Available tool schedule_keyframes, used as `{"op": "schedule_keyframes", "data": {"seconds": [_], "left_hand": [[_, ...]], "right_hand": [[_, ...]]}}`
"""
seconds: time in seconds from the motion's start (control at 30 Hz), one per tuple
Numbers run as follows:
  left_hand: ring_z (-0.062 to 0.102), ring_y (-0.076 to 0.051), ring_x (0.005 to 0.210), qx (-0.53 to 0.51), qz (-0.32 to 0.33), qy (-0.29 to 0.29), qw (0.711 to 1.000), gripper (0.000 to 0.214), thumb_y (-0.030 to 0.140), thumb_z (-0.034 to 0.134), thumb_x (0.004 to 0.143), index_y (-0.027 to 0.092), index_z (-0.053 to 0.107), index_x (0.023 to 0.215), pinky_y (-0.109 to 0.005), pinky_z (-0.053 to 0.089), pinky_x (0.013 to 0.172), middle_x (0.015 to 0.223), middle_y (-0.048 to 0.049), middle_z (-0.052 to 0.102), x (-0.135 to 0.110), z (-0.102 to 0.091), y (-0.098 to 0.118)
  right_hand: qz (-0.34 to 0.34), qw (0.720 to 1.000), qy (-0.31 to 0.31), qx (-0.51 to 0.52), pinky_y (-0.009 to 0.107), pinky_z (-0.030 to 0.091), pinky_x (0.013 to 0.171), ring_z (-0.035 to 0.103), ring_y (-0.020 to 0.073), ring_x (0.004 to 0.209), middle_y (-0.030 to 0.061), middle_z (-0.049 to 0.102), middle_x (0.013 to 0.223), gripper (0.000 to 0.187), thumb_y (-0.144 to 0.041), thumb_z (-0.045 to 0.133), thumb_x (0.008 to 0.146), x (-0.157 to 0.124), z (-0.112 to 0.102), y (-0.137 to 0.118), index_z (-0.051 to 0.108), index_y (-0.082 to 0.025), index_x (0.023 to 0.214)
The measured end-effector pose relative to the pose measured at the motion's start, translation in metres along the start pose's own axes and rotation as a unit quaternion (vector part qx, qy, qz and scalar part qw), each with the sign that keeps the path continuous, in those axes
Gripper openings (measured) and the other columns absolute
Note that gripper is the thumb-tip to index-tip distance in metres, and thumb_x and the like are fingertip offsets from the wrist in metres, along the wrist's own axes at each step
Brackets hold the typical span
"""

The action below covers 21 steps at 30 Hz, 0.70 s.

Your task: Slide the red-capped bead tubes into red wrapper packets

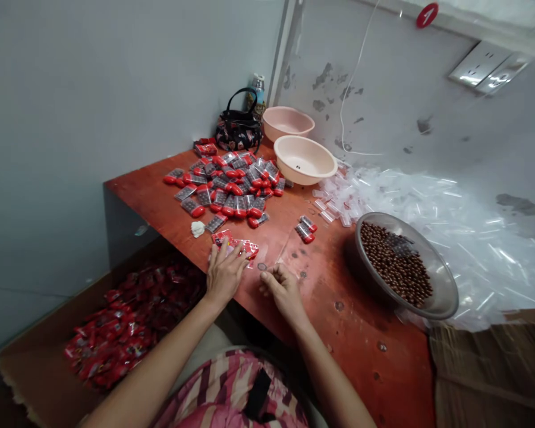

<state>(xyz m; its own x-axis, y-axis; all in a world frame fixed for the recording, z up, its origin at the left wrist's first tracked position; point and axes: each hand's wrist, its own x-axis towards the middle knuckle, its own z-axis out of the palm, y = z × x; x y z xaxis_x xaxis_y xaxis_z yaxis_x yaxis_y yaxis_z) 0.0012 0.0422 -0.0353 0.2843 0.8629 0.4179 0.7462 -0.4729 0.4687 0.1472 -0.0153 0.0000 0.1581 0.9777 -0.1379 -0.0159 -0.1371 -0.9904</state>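
My left hand (pixel 224 271) rests on the red-brown table (pixel 348 321) with its fingers spread over a red packet (pixel 236 244) at the near edge. My right hand (pixel 282 285) lies just right of it, fingers curled in a loose pinch on something I cannot make out, perhaps a clear sleeve. Beyond them lies a heap of several red-capped clear cases (pixel 232 187) filled with dark beads. Two more such cases (pixel 305 229) lie apart, right of the heap.
A metal bowl of brown beads (pixel 399 261) stands at the right. Two pink basins (pixel 304 158) and a black handbag (pixel 238 131) stand at the back. Empty clear tubes (pixel 339 199) spill over plastic sheeting (pixel 472 238). A cardboard box of red packets (pixel 125 321) sits at lower left.
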Motion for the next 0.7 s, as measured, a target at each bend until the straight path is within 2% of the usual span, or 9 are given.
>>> {"op": "schedule_keyframes", "data": {"seconds": [0.13, 0.23, 0.3, 0.33, 0.4, 0.5, 0.57, 0.63, 0.7], "left_hand": [[0.023, -0.028, 0.126, -0.043, 0.014, 0.038, 0.998, 0.026, 0.023, 0.048, 0.079, 0.026, 0.063, 0.101, -0.055, 0.013, 0.1, 0.121, -0.0045, 0.053, -0.003, -0.002, 0.006], [0.028, -0.028, 0.124, -0.117, 0.005, 0.051, 0.992, 0.027, 0.025, 0.052, 0.077, 0.025, 0.062, 0.103, -0.051, 0.015, 0.101, 0.121, -0.0052, 0.053, -0.004, -0.008, 0.014], [0.038, -0.028, 0.119, -0.203, -0.06, 0.043, 0.976, 0.037, 0.03, 0.056, 0.074, 0.024, 0.057, 0.11, -0.047, 0.023, 0.1, 0.121, -0.0066, 0.054, -0.004, -0.015, 0.018], [0.044, -0.028, 0.113, -0.251, -0.124, 0.025, 0.96, 0.045, 0.033, 0.059, 0.071, 0.024, 0.053, 0.114, -0.044, 0.03, 0.097, 0.119, -0.0077, 0.055, -0.003, -0.019, 0.019], [0.056, -0.028, 0.097, -0.352, -0.276, -0.045, 0.893, 0.047, 0.038, 0.065, 0.064, 0.022, 0.058, 0.108, -0.039, 0.043, 0.085, 0.101, -0.0071, 0.065, 0.002, -0.024, 0.021], [0.062, -0.026, 0.078, -0.514, -0.355, -0.155, 0.765, 0.033, 0.04, 0.069, 0.058, 0.015, 0.066, 0.079, -0.035, 0.051, 0.07, 0.076, -0.0051, 0.068, 0.008, -0.024, 0.024], [0.063, -0.024, 0.073, -0.572, -0.374, -0.183, 0.707, 0.027, 0.037, 0.071, 0.056, 0.013, 0.065, 0.068, -0.035, 0.052, 0.069, 0.068, -0.0041, 0.066, 0.01, -0.021, 0.025], [0.063, -0.022, 0.07, -0.581, -0.398, -0.187, 0.685, 0.024, 0.034, 0.072, 0.055, 0.012, 0.065, 0.063, -0.035, 0.053, 0.073, 0.064, -0.0033, 0.065, 0.008, -0.018, 0.026], [0.064, -0.02, 0.066, -0.569, -0.412, -0.175, 0.69, 0.021, 0.032, 0.073, 0.055, 0.013, 0.064, 0.059, -0.033, 0.052, 0.075, 0.06, -0.0023, 0.065, 0.003, -0.017, 0.026]], "right_hand": [[-0.024, 0.998, 0.051, -0.003, 0.021, 0.046, 0.051, 0.058, 0.0109, 0.059, 0.0002, 0.062, 0.075, 0.025, -0.032, 0.058, 0.072, 0.026, 0.01, 0.0, 0.054, -0.018, 0.092], [-0.015, 0.999, 0.045, 0.025, 0.019, 0.043, 0.048, 0.053, 0.0089, 0.05, -0.0048, 0.058, 0.061, 0.027, -0.026, 0.06, 0.069, 0.041, 0.012, -0.002, 0.052, -0.018, 0.094], [-0.016, 0.998, 0.048, 0.039, 0.017, 0.04, 0.046, 0.049, 0.0073, 0.045, -0.0082, 0.053, 0.053, 0.027, -0.021, 0.06, 0.067, 0.046, 0.009, -0.005, 0.053, -0.018, 0.092], [-0.013, 0.998, 0.043, 0.047, 0.016, 0.039, 0.045, 0.048, 0.0068, 0.044, -0.0088, 0.051, 0.051, 0.028, -0.02, 0.061, 0.065, 0.047, 0.006, -0.007, 0.053, -0.018, 0.092], [0.002, 0.998, 0.006, 0.058, 0.017, 0.039, 0.044, 0.048, 0.0068, 0.042, -0.0084, 0.053, 0.052, 0.031, -0.021, 0.064, 0.063, 0.047, 0.001, -0.009, 0.054, -0.017, 0.092], [0.0, 0.998, -0.05, 0.035, 0.019, 0.043, 0.047, 0.053, 0.0086, 0.046, -0.0056, 0.058, 0.057, 0.032, -0.025, 0.067, 0.062, 0.044, -0.004, -0.008, 0.057, -0.017, 0.091], [-0.028, 0.997, -0.069, -0.016, 0.02, 0.045, 0.05, 0.056, 0.0097, 0.05, -0.0046, 0.061, 0.061, 0.031, -0.027, 0.067, 0.064, 0.044, -0.007, -0.005, 0.058, -0.018, 0.091], [-0.066, 0.988, -0.091, -0.103, 0.02, 0.045, 0.051, 0.058, 0.011, 0.055, -0.0033, 0.062, 0.065, 0.024, -0.03, 0.063, 0.069, 0.048, -0.013, -0.005, 0.059, -0.019, 0.089], [-0.116, 0.961, -0.093, -0.235, 0.023, 0.047, 0.058, 0.06, 0.0134, 0.064, -0.0006, 0.065, 0.073, 0.017, -0.029, 0.055, 0.077, 0.058, -0.027, -0.012, 0.06, -0.02, 0.091]]}}
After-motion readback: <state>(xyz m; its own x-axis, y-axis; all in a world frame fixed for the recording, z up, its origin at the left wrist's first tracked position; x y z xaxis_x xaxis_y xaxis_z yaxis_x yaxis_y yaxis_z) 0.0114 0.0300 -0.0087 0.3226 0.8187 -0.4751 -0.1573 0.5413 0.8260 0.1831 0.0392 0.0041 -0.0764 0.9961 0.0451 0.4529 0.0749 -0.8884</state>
